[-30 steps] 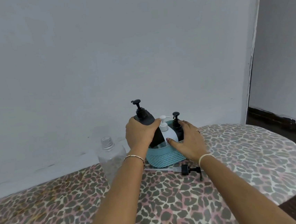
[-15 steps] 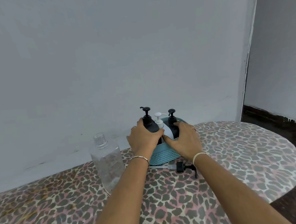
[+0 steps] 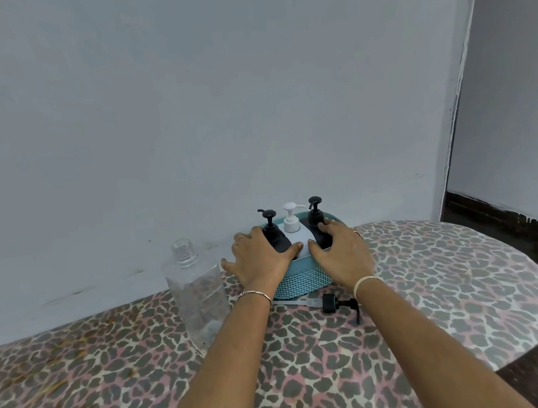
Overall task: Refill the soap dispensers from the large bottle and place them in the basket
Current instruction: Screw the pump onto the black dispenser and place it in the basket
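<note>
Left hand [image 3: 260, 259] and right hand [image 3: 341, 252] rest on dispensers [image 3: 292, 224] (three) in the basket [image 3: 301, 281].

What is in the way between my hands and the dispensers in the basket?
Nothing visible: the left hand touches the left black dispenser, the right hand the right black dispenser, both standing in the basket.

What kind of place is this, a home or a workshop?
Probably a plain room in a home, though I cannot be sure: a table with a leopard-print cover stands against a bare painted wall, a doorway opens at the right, and a small basket holds soap dispensers.
</note>
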Demonstrator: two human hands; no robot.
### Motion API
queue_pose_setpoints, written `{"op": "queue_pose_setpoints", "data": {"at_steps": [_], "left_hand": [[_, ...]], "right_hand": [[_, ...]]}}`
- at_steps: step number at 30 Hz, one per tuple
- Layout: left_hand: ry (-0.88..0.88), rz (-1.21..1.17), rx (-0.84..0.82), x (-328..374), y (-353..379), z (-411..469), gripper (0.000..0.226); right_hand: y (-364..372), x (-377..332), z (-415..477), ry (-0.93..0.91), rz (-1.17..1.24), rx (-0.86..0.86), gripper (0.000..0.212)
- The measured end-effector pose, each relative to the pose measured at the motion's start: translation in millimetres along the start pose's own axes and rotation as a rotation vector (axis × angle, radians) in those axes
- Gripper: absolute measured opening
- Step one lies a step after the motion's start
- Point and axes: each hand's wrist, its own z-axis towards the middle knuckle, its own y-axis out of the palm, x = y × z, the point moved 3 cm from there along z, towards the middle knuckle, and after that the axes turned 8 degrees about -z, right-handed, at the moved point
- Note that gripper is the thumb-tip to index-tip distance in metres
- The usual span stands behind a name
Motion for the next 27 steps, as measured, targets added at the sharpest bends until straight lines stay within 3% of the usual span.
{"op": "queue_pose_setpoints", "data": {"at_steps": [6,11,15,27], "left_hand": [[-0.014,-0.073,-0.011,-2.9,-3.6,9.0,0.058],[-0.034,-0.100,-0.117,-0.2,-9.0,21.4,0.049],[-0.068,-0.165,-0.175,1.0,-11.6,23.9,0.045],[-0.049,-0.180,-0.178,-0.7,-14.9,26.7,0.043]], "right_hand": [[-8.3,7.3,11.8,0.026,0.031,-0.037,0.036],[-17.3,9.7,22.8,0.061,0.045,-0.097,0.058],[-19.3,5.9,27.8,0.039,0.038,-0.172,0.050],[-13.8,-6.3,15.9,0.135,0.083,0.056,0.039]]}}
